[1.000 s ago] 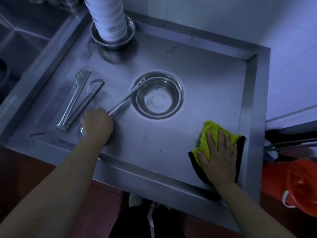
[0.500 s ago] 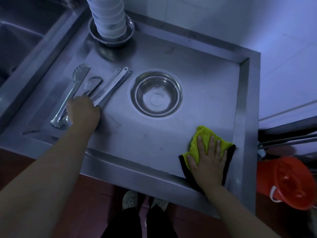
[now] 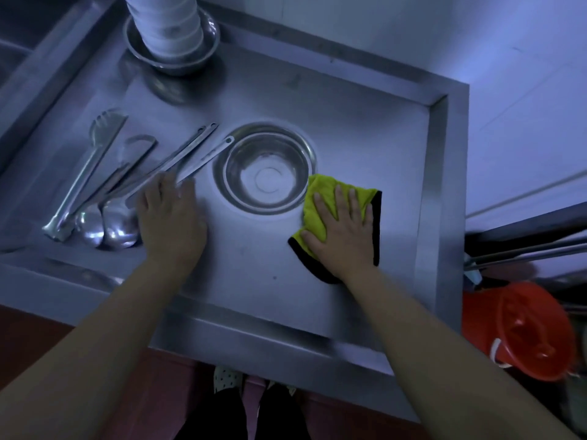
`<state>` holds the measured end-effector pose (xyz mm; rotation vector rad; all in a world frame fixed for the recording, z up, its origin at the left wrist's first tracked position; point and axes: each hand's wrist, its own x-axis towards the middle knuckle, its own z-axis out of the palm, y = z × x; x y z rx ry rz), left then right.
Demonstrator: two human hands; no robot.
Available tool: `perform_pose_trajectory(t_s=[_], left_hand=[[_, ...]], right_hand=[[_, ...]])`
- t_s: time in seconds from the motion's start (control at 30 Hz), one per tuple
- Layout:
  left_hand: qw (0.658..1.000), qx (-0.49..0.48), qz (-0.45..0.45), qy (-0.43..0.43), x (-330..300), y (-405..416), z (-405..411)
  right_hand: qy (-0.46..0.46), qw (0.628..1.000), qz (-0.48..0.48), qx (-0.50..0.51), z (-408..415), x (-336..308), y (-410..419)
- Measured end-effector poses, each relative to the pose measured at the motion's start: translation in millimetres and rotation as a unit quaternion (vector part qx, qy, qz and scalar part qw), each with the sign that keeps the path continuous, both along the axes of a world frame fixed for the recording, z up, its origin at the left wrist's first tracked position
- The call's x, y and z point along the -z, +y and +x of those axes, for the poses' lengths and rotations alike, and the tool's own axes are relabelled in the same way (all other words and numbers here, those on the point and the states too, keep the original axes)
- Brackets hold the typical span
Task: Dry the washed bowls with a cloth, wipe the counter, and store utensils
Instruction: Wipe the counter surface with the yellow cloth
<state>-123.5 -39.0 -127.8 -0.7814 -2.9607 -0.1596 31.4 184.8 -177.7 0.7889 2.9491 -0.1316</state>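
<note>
The right hand [image 3: 341, 223], fingers spread flat, is sliding the yellow black-edged cloth [image 3: 320, 198] from the counter's corner up beside the round steel bowl [image 3: 266, 171]; wiping is advancing. The left hand's [image 3: 171, 217] fingers are resting on the long steel ladles [image 3: 178, 163] left of that bowl.

Kitchen, dishwashing area, looks commercial or canteen-type rather than a home. Evidence: stainless steel counter [image 3: 349, 128] with raised rim all round, a second steel basin [image 3: 19, 33] adjoining at far left. Tall stack of white bowls [image 3: 165, 23] standing in a steel bowl [image 3: 173, 55] at the back. Another steel bowl [image 3: 268, 169] mid-counter. Serving utensils laid in a row at left: tongs [image 3: 85, 173], ladles [image 3: 104, 230], long flat handles. Yellow microfibre cloth [image 3: 320, 198] on the steel. Red plastic bucket [image 3: 527, 331] on the floor at right, pale wall [image 3: 476, 42] behind.
</note>
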Motion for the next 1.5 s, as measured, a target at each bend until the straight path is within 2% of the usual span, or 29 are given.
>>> perform_pose_trajectory(t_s=[0.23, 0.37, 0.5, 0.67, 0.83, 1.07, 1.17, 1.3, 1.4, 1.5], left_hand=[[0.993, 0.100, 0.030, -0.061, 5.0, 66.5, 32.2], [0.987, 0.117, 0.042, -0.104, 16.4, 98.4, 42.6], [0.985, 0.123, 0.036, -0.119, 28.7, 124.7, 48.8], [0.989, 0.108, 0.056, -0.084, 44.3, 129.0, 47.2], [0.987, 0.117, 0.059, -0.095, 52.0, 134.1, 44.6], [0.988, 0.110, 0.044, -0.099, 57.3, 136.0, 41.7], [0.989, 0.105, 0.032, -0.100, 53.6, 136.9, 42.2], [0.989, 0.103, 0.025, -0.103, 46.5, 138.9, 44.0], [0.990, 0.096, 0.025, -0.105, 42.9, 140.6, 45.2], [0.990, 0.086, 0.031, -0.108, 41.3, 142.3, 47.6]], right_hand=[[-0.011, 0.999, -0.010, 0.036, -14.5, -5.2, 92.2], [0.004, 0.996, 0.021, 0.089, 14.1, -3.3, 72.1], [-0.015, 0.997, 0.012, 0.080, 17.9, -3.5, 55.4], [-0.011, 1.000, -0.002, 0.020, -57.9, -6.1, 102.3], [-0.010, 1.000, -0.008, -0.013, -165.2, 5.2, 135.0], [-0.019, 0.986, -0.012, -0.163, -248.0, 4.5, 184.4], [-0.009, 0.987, -0.011, -0.160, -232.0, 4.1, 207.8], [-0.001, 0.996, 0.008, -0.091, -170.4, -2.3, 251.6], [-0.026, 0.999, 0.009, -0.033, -128.1, -11.0, 279.4], [-0.059, 0.998, 0.021, -0.014, -108.5, -16.2, 283.4]])
